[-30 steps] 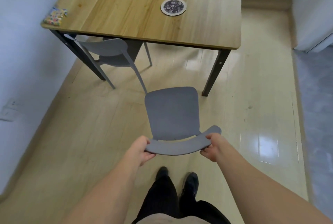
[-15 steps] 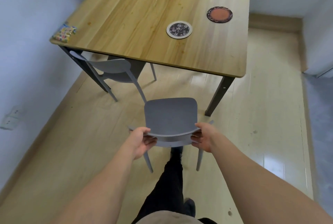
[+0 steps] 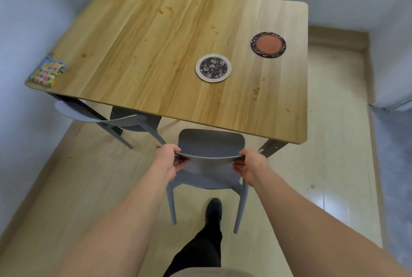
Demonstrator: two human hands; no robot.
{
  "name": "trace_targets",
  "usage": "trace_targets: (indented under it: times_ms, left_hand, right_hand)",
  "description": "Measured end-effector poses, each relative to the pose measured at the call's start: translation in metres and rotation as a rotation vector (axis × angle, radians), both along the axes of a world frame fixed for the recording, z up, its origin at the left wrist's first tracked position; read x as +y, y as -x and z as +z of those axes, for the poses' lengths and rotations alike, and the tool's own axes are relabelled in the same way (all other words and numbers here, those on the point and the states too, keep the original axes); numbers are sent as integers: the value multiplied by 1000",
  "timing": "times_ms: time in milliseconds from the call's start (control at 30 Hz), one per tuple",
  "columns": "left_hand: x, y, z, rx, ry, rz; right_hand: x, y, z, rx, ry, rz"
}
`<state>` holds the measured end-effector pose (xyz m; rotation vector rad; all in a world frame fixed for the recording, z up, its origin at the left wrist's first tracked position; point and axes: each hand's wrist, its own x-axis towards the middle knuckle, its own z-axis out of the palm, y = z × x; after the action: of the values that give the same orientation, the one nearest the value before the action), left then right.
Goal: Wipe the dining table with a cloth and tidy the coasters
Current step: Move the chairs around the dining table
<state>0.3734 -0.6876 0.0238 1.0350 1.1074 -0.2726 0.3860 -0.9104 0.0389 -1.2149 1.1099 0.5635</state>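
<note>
Head view: both my left hand [image 3: 170,161] and right hand [image 3: 249,166] grip the grey plastic chair's [image 3: 209,143] backrest; shoved too hard, it could knock the wooden dining table's [image 3: 156,54] near edge.

Pale wood-grain table [image 3: 156,54], smooth matt grey plastic chair [image 3: 210,143], glossy floor [image 3: 334,176]

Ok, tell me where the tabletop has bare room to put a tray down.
Widest bare stretch: the table middle, between the folded cloth at the near-left corner and the white-rimmed coaster. Tighter on the right, where that coaster and the dark-rimmed coaster sit, apart.
</note>
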Motion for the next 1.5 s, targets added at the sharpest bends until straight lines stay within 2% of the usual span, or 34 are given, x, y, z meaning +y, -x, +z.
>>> trace_targets:
  times_ms: [167, 300, 600, 733, 833, 967, 1100, 1200, 1233, 1267, 1333, 1400, 1500]
  left_hand:
    - [0, -57, -2, -1, -27, -21]
    - [3, -70, -6, 12, -17, -23]
    - [7, -79, -13, -52, 67, 52]
    - [6, -72, -34, -93, 126, 120]
    - [2, -68, -53, -89, 178, 181]
    - [0, -76, -77, 15, 170, 208]
    - [-7, -83, -75, 122, 48, 168]
    - [-28, -95, -53, 240, -144, 123]
    - [-37, -100, -45, 305, -315, 58]
    - [-46, -104, -35, 362, -541, -107]
    - [-73, -108, -14, 319, -914, -535]
    - [-106, -117, 1, 217, -1033, -750]
    - [-165, -140, 18, 111, -964, -823]
  right_hand:
    - [1, -35, -1, 7, -33, -91]
    - [3, -44, -3, 35, -74, -130]
    - [2, -59, -3, 61, -159, -232]
    - [6, -49, -23, 76, -205, -265]
    - [3, -48, -46, 101, -226, -233]
    - [-10, -65, -65, 157, -206, -126]
    - [-21, -62, -64, 193, -207, 65]
    - [-32, -59, -54, 190, -143, 368]
    - [-39, -61, -50, 185, -90, 489]
    - [-47, -63, -45, 176, -32, 596]
    - [-70, -72, -34, 154, 51, 731]
    - [-97, -86, -21, 121, 93, 790]
    - [-145, -112, 2, 28, 120, 784]
